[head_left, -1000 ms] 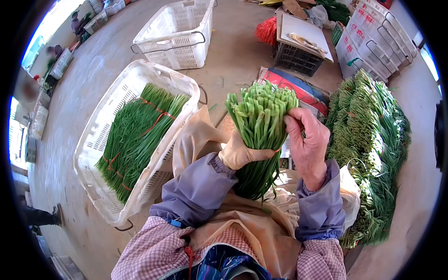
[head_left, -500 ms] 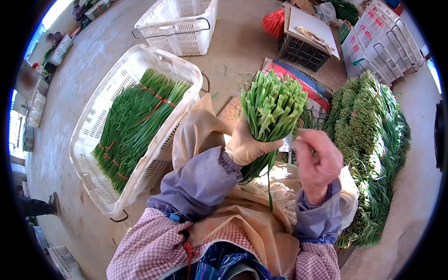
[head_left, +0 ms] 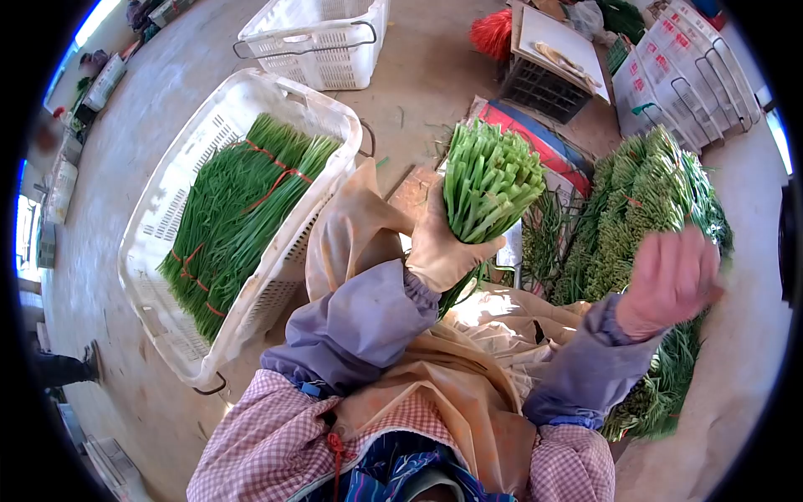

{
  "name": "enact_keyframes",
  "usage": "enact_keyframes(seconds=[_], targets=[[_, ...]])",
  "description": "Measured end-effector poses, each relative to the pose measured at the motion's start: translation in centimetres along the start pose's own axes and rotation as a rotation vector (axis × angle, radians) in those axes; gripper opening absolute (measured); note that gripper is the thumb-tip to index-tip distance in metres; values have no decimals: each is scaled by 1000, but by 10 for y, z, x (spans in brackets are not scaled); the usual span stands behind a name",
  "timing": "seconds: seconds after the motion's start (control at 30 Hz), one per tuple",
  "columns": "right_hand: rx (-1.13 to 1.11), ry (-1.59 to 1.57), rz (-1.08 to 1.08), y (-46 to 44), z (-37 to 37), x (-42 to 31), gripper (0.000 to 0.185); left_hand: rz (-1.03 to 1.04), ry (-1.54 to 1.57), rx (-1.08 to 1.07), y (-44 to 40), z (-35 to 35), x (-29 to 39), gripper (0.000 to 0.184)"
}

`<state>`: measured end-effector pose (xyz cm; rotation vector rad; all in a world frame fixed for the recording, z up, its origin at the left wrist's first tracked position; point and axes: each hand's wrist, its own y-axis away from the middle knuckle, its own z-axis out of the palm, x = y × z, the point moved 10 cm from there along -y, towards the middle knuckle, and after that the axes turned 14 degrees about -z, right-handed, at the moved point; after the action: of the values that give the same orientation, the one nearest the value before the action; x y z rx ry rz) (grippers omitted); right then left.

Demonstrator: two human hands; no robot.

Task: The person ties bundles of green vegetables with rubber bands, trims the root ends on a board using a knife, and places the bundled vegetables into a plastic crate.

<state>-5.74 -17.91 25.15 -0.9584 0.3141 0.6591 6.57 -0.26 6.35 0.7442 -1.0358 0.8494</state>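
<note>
My gloved left hand (head_left: 452,251) is wrapped around a bunch of green chives (head_left: 492,184), cut ends facing up and leaves hanging below over my apron. My bare right hand (head_left: 672,280) is raised over the big pile of chives (head_left: 627,209) on the right. Its back faces me, and motion blur hides how the fingers sit and whether they hold anything. To my left, a white plastic crate (head_left: 155,217) contains chive bundles (head_left: 242,217) tied with red bands.
Another white crate (head_left: 314,46) stands on the floor ahead. A black crate (head_left: 544,88) topped by a board, red strings (head_left: 493,33) beside it, is further back. Stacked white crates (head_left: 673,75) stand far right. Loose chives (head_left: 544,238) lie between my knees and the pile. A person's shoe (head_left: 92,361) shows at left.
My right hand has moved away from the bunch, to the right, over the pile. The leaf strand hanging below the bunch no longer shows. My left hand keeps its grip, nearly in place.
</note>
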Motion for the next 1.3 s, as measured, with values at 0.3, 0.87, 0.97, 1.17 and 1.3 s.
enact_keyframes(seconds=[0.3,0.87,0.97,1.17,1.3], targets=[[-649,1394,-431,24,74,44,25,-141,1064,-379,2,34,5,58],[-489,1043,535,34,-21,78,8,-91,504,1,-13,0,-18,56],[-582,1214,146,48,5,81,12,-42,383,33,-11,0,-15,56],[-396,1168,49,50,56,80,21,-26,348,37,-11,5,-16,56],[-541,1319,-88,53,61,97,23,-103,606,-9,-19,13,-19,63]])
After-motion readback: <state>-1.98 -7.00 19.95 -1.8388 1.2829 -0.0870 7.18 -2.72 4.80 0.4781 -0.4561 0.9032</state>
